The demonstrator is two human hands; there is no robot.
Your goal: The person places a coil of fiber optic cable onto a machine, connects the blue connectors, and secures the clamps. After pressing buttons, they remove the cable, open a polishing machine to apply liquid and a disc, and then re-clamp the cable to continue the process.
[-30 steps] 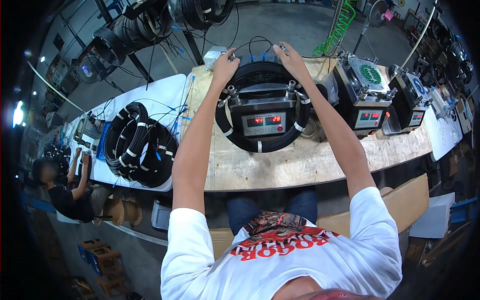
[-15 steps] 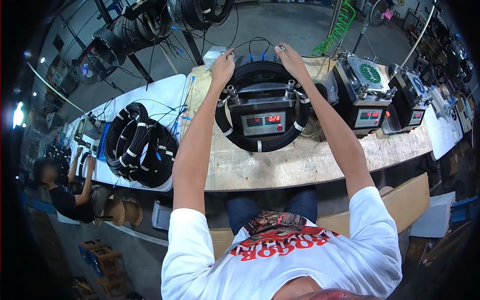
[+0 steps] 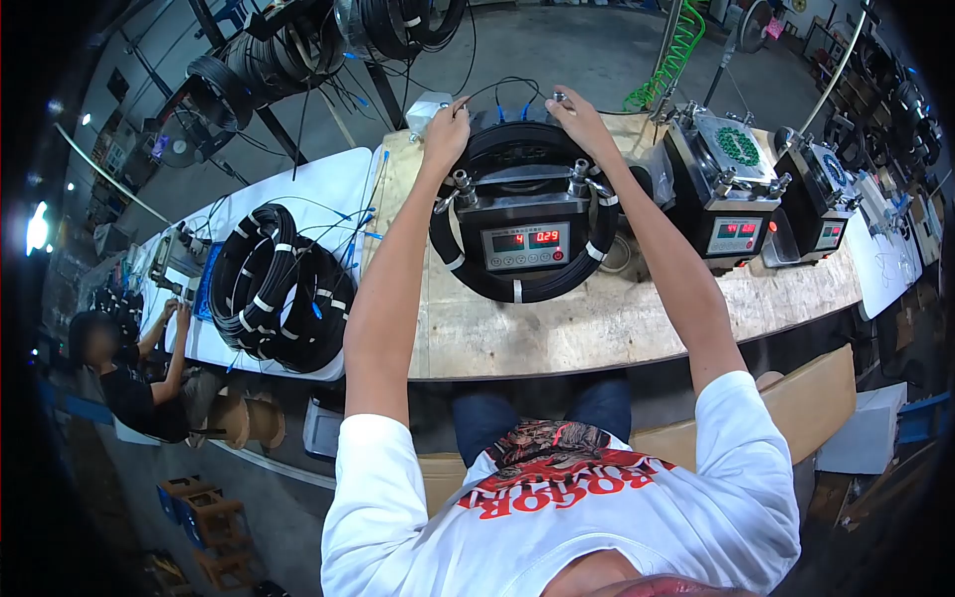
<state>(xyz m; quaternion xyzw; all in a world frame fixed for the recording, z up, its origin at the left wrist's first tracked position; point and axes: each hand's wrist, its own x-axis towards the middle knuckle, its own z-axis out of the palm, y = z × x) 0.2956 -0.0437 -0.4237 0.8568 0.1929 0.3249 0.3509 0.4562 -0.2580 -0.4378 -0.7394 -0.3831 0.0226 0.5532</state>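
Observation:
A polishing machine with a lit red display stands on the wooden bench in front of me. Around it hangs a coil of black cable tied with white bands. My left hand is closed at the machine's back left corner; a thin black cable passes by its fingertips, and what they grip is hidden. At the back right corner, my right hand is closed with its fingers on a small metal knob. Blue connectors stand up between my hands. Two metal posts rise at the machine's front corners.
Two similar machines stand to the right. Banded black cable coils lie on the white table at left, where another person works. Cable spools hang behind. A green spiral hose hangs at the back.
The red display figure has gone from 0.28 to 0.29. My hands have barely moved. The other person's hands at left have shifted slightly.

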